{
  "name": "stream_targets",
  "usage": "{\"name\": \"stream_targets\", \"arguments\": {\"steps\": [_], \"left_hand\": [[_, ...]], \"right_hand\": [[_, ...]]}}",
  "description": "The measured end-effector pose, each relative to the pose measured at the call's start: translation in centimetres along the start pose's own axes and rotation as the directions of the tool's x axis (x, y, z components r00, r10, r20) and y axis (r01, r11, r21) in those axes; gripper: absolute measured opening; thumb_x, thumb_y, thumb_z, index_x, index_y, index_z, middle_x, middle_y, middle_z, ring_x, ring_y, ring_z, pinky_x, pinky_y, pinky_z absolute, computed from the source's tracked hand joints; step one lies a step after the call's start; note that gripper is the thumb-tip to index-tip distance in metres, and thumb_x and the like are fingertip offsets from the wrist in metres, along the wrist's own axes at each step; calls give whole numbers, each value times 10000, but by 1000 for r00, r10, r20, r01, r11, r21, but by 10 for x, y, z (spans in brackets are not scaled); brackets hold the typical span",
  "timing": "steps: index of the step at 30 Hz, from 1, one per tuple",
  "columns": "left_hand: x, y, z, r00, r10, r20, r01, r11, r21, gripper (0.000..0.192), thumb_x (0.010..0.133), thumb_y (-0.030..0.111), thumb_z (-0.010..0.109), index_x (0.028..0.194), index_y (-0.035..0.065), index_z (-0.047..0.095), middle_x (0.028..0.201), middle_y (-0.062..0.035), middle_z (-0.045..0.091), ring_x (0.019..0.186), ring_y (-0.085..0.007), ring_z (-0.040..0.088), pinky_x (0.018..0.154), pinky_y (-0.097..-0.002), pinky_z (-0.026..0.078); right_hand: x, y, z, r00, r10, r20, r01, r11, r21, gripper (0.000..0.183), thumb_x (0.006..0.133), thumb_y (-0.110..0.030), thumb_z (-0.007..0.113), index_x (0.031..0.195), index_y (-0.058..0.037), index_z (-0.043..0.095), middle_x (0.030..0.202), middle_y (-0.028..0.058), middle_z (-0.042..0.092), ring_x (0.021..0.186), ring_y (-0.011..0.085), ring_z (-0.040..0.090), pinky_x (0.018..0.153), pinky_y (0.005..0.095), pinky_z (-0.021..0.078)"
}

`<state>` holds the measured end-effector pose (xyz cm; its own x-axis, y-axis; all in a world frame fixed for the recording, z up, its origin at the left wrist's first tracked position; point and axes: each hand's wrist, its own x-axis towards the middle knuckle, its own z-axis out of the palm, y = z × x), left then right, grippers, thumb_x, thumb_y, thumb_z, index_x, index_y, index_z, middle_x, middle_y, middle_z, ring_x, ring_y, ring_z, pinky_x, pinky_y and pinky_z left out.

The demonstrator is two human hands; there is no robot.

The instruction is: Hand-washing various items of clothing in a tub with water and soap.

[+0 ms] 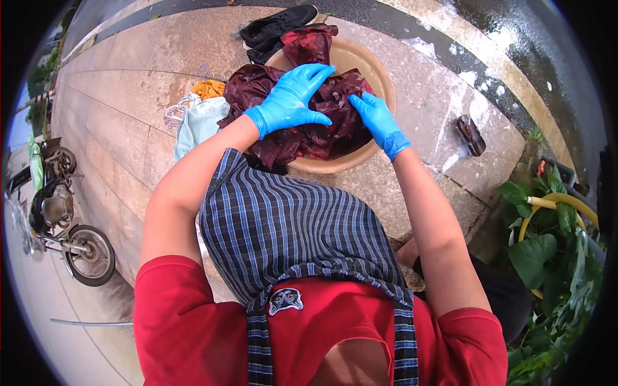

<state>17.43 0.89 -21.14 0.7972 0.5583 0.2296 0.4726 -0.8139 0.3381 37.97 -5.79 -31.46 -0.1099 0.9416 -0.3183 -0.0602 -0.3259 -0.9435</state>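
A wet, dark maroon garment [343,135] is bunched in a tan plastic basin [372,62]. Part of it hangs over the basin's left side, and another fold lies on the far rim. My left hand [292,96], in a blue rubber glove, is over the cloth at the basin's left, thumb spread from the fingers and palm down. At the right side of the basin, my right hand [379,118], gloved alike, pinches a fold of the garment between thumb and fingers. Its fingertips are partly hidden by the cloth.
Black shoes [275,29] stand behind the basin. Pale blue cloth [200,120], an orange cloth [208,89] and hangers [177,110] lie left. A dark brown oblong object [470,135] rests on the foamy paving at right, near leafy plants [533,253] and a yellow hose [569,198]. A motorcycle [58,207] stands far left.
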Motion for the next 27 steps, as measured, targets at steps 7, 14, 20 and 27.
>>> {"name": "stream_targets", "arguments": {"steps": [7,14,20,27], "left_hand": [[-40,-12,-11,877,-438,198,473,712,-519,553,792,131,621,1333,80,518,1017,-127,686,877,-191,660,803,-321,517],[-73,-12,-87,523,-846,106,607,282,-743,291,808,83,567,1074,-19,630,987,-64,664,861,-132,609,812,-275,488],[-72,-24,-69,584,-765,272,774,425,-469,484,796,131,610,1243,-39,540,1125,-118,639,1011,-190,601,914,-305,455],[-21,-26,-76,623,-756,201,607,305,-734,513,907,260,548,1344,6,464,1275,-107,563,1135,-192,553,988,-387,419]], "right_hand": [[-1,-55,15,935,303,183,-329,935,132,470,929,-479,543,1022,-30,649,844,53,675,661,111,584,623,256,491],[70,-43,43,986,169,-14,-139,854,501,798,881,-363,649,1458,14,245,1294,148,511,1066,210,544,944,335,448],[78,-44,118,974,-48,-223,175,784,595,722,779,-24,595,1442,15,311,1328,180,525,1138,210,549,948,301,441],[-6,-65,110,799,-601,-31,536,734,-417,572,775,-24,535,1279,-292,571,907,112,595,816,314,603,760,411,495]]}}
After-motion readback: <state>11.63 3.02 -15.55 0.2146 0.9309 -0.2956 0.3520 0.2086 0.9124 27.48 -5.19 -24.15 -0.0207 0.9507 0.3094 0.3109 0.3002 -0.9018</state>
